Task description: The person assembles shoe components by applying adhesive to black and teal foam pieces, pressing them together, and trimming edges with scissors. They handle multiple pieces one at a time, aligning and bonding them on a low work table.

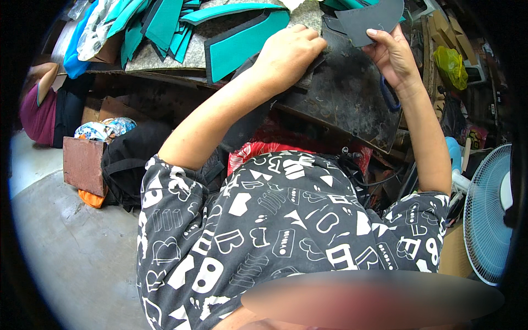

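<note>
My right hand point(397, 59) is raised over the right of the table and pinches a dark grey, curved cut piece of sheet material point(367, 23) between thumb and fingers. My left hand point(292, 50) rests low at the table's middle with its fingers curled under. What those fingers hold is hidden, though dark material shows at their edge. Beside the left wrist lies a teal cut panel with a black border point(242, 47). A long, narrow teal strip point(234, 12) lies just beyond it.
Several teal and black cut pieces point(162, 25) are heaped at the table's far left. Dark, worn tabletop point(346, 91) spreads below my hands, with blue scissor-like handles point(389, 94) near my right wrist. A fan point(488, 212) stands at right. Another person point(41, 113) is at far left.
</note>
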### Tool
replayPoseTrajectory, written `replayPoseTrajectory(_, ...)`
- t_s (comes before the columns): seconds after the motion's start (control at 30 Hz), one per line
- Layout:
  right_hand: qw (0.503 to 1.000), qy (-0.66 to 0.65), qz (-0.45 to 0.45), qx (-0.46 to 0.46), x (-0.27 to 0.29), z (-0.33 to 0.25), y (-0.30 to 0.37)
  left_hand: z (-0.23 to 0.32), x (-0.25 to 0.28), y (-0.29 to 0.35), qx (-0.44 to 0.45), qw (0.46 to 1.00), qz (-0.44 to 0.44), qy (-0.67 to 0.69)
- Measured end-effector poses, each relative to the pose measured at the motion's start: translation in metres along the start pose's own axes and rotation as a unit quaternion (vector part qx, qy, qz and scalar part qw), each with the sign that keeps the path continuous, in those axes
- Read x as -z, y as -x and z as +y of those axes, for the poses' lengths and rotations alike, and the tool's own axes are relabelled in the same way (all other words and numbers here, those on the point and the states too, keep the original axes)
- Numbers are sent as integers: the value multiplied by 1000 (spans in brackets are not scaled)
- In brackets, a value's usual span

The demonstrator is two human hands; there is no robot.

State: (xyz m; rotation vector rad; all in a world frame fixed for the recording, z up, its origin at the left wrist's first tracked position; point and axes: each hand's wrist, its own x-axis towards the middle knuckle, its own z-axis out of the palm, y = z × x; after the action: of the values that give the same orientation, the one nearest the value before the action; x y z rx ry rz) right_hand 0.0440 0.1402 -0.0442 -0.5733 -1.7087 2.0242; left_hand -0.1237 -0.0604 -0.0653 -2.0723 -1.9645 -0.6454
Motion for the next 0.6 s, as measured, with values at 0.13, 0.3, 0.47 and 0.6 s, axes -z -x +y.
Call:
replayPoseTrajectory(0.13, 1000, -1, 8, 12, -1, 2, 3, 7, -4, -6, -3, 999, -22, -45)
replayPoseTrajectory(0.3, 1000, -1, 15, 3, -1, 3, 6, 9, -11, -10, -60, 992, 36, -101)
replayPoseTrajectory(0.47, 1000, -4, 11, 14, 0, 0, 7, 2, -11, -6, 0, 996, 88, -10)
replayPoseTrajectory(0.6, 1000, -8, 21, 16, 1, -1, 8, -11, 10, 11, 88, 973, 51, 206)
